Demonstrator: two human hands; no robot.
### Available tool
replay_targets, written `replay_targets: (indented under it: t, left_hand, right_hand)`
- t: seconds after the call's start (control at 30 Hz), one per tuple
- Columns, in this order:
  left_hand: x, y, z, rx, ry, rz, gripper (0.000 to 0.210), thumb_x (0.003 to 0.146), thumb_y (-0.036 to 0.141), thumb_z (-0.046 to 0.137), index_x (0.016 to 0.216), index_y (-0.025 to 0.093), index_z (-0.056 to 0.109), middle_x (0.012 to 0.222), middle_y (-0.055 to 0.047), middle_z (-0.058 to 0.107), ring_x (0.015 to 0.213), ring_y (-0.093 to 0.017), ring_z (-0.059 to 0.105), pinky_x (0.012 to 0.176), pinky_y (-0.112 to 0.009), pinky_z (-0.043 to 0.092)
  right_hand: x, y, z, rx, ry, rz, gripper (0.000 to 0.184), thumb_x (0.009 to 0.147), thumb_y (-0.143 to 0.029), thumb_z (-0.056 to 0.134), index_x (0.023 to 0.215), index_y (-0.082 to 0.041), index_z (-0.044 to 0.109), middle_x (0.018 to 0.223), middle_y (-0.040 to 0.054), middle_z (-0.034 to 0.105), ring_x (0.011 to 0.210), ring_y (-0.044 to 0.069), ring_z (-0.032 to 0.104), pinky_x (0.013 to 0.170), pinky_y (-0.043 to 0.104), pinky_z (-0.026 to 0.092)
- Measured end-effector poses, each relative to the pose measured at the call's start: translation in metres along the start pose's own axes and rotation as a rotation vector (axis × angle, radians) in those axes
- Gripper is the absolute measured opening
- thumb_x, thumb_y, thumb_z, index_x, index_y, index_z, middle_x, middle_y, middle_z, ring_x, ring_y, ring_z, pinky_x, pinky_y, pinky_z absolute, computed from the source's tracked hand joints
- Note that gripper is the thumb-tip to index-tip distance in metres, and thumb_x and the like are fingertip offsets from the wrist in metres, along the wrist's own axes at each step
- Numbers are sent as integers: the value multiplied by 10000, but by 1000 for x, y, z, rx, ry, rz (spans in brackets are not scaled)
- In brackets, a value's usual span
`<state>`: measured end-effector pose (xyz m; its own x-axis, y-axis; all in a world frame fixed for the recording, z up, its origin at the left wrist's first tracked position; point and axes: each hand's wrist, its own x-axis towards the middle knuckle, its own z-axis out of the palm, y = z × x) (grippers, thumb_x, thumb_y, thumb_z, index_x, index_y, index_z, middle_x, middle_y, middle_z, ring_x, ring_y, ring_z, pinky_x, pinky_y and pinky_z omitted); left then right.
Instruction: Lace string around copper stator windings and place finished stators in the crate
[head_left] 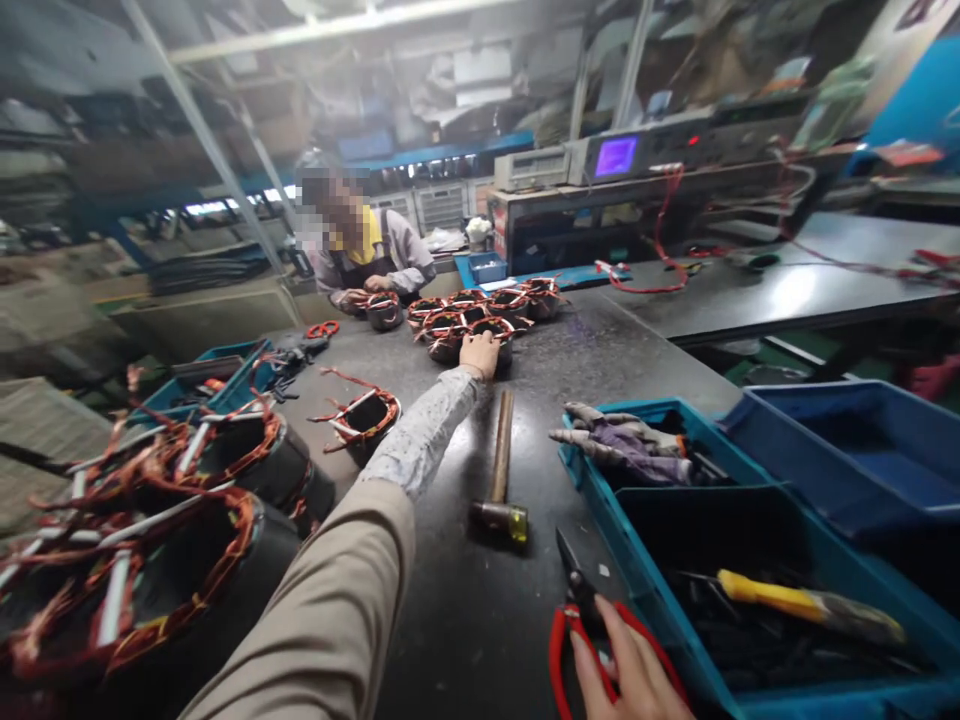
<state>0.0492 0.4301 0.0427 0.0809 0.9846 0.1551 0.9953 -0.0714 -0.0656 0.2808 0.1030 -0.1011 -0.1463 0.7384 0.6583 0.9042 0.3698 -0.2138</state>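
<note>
My left hand [481, 353] is stretched far across the bench, its fingers curled over the rim of a wound motor stator [501, 350] at the near side of a cluster. Copper wires and white sleeves stick out of these stators. At the bottom, my right hand [637, 670] has its fingers around the red handles of a pair of scissors [574, 585], whose dark blades point away from me. Between my hands lies a hammer [502, 450] with a wooden handle and a yellowish face. A single stator [365, 425] stands left of my forearm.
Several larger stators [262, 470] crowd the left. A teal bin [600, 510] at right holds gloves [630, 445] and a yellow-handled tool [810, 605]; a blue bin [847, 420] is beside it. Across the bench, a co-worker [375, 250] handles another stator [384, 312].
</note>
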Motion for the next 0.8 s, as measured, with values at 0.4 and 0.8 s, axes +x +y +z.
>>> replay_targets:
  t: [0.4,0.8]
  left_hand:
    - [-1,-6,7,-96,93,8,357,928,279,509,1256,140,521,1296,-132,524,1220,-280,465,1020,-484,360]
    - [-182,19,-31,-19,-97,-53,388,870,230,513,1207,47,575,1245,-252,565,1219,-343,453,982,-471,368]
  right_hand:
    - [25,-19,7,-252,-229,71,361,963,-304,386,1191,-142,615,951,151,708,700,214,715,561,260,552]
    - [82,-56,-26,-234,-593,176,303,965,-281,401,1106,-109,607,942,191,650,841,264,689,629,292,464]
